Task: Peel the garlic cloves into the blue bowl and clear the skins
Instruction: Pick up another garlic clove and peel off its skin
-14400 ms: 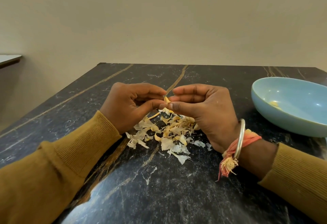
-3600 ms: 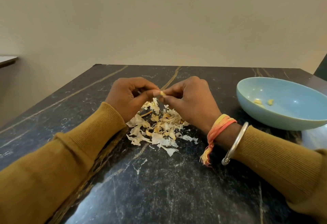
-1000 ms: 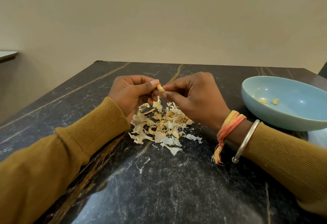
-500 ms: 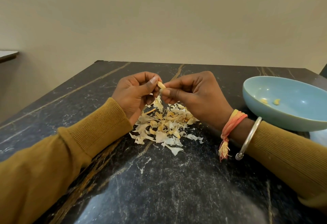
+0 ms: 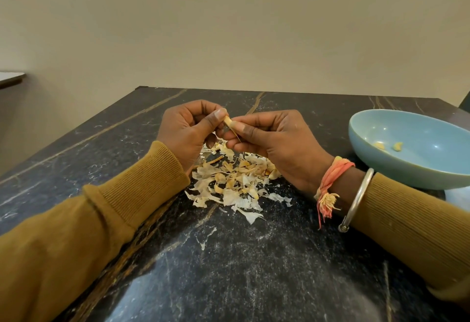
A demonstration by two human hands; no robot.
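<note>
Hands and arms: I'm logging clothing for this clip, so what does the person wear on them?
Mustard-brown ribbed knit left sleeve and matching right sleeve. On the right wrist, an orange-pink cloth band with a frayed yellow tassel and a plain silver metal bangle. The left hand and right hand are bare.

The middle of the desk (image 5: pixel 254 270) is being covered by a pile of garlic skins (image 5: pixel 230 184). The air just above it is being filled by the left hand (image 5: pixel 188 132) and right hand (image 5: pixel 277 143), both pinching a garlic clove (image 5: pixel 228 120). The right side is being blocked by the blue bowl (image 5: pixel 396 169). Bare desk is being left open at the left, the near front and the far edge.
</note>
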